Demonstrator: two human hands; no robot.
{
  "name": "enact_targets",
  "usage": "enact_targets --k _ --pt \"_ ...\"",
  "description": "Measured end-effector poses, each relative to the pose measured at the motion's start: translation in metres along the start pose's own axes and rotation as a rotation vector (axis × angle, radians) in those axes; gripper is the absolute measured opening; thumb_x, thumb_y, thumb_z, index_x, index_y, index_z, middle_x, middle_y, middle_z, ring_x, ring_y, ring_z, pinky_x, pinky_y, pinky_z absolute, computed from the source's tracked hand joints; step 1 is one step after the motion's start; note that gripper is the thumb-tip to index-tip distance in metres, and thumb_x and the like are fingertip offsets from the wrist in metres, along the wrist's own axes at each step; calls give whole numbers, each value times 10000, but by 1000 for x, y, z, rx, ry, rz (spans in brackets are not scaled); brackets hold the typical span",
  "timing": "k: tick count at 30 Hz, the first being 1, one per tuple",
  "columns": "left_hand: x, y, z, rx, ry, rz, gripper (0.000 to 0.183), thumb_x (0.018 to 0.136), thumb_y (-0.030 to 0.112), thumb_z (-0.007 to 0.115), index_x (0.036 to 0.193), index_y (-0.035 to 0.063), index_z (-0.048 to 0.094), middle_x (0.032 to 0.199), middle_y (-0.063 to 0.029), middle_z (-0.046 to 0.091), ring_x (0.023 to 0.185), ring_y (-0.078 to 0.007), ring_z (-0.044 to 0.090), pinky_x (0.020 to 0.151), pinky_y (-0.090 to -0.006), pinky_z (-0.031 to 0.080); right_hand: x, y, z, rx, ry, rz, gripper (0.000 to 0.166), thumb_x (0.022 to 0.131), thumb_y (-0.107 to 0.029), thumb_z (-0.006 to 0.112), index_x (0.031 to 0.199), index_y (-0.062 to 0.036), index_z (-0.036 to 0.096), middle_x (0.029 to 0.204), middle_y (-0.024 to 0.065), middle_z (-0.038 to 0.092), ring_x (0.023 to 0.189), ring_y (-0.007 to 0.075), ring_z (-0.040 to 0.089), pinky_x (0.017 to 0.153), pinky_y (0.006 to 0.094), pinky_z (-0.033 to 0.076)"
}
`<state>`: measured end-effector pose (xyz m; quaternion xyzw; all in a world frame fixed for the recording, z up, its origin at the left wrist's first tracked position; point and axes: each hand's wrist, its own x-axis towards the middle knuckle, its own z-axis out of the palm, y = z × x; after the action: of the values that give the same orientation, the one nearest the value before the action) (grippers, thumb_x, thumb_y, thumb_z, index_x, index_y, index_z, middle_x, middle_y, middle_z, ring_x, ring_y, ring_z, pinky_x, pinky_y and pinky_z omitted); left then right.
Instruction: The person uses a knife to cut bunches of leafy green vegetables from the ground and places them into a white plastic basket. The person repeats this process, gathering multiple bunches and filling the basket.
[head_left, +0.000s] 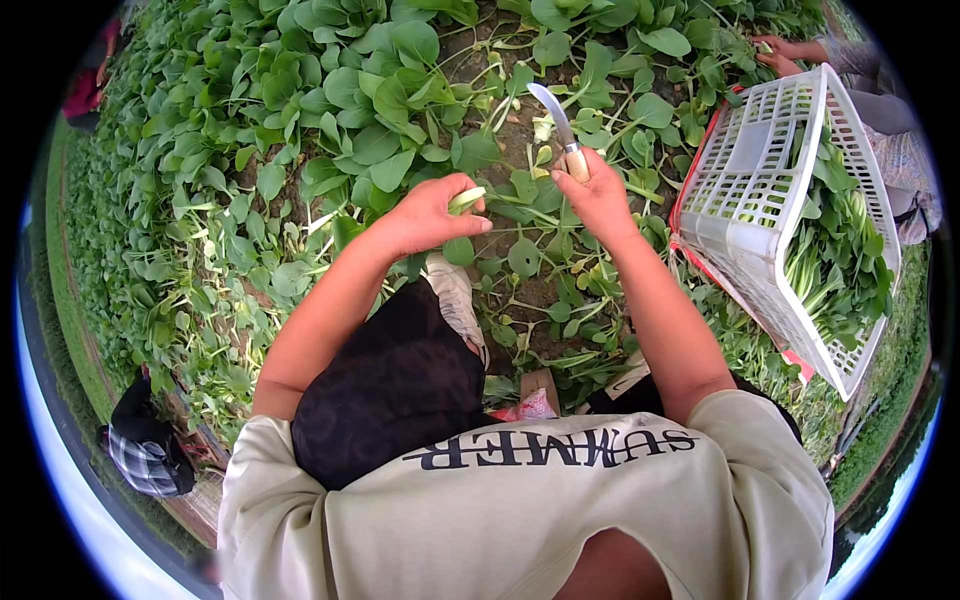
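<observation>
My left hand is closed around the pale stalk base of a leafy green plant, which looks like choy sum or bok choy. Part of that plant is hidden by my fingers. In my right hand is a small knife with a curved blade and a wooden handle. The blade points up and away from me, apart from the plant in my left hand. Both hands are above cut leaves and bare soil, with dense standing greens just beyond.
At my right, a white plastic crate tilts on its side, holding bunched greens. Behind it, another person's hands reach among plants. A person in plaid is at far left. My shoe rests among the leaves.
</observation>
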<state>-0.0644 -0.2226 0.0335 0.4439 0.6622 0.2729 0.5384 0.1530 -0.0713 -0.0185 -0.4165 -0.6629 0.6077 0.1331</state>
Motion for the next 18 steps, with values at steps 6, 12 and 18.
enact_targets --k 6,12,18 --pt "69 32 -36 917 355 281 128 784 145 664 887 68 672 952 -95 663 772 -269 678 665 -381 540 48 30 5 -151 -20 74 313 887 -336 667 1007 -52 610 867 136 652 797 288 622 746 403 486" --pt "109 -15 -72 1361 308 -90 124 795 114 636 910 75 660 1273 -35 583 862 -257 680 700 -389 558 90 16 53 -419 -24 63 336 941 -339 543 1081 -37 582 946 204 666 894 394 638 804 492 489" --pt "91 -40 -76 1256 375 -8 202 804 127 657 1001 85 640 1200 13 599 901 -231 670 713 -374 557 120 1 74 -578 -80 14 292 950 -286 529 1076 -27 569 1002 220 667 936 401 640 819 505 497"
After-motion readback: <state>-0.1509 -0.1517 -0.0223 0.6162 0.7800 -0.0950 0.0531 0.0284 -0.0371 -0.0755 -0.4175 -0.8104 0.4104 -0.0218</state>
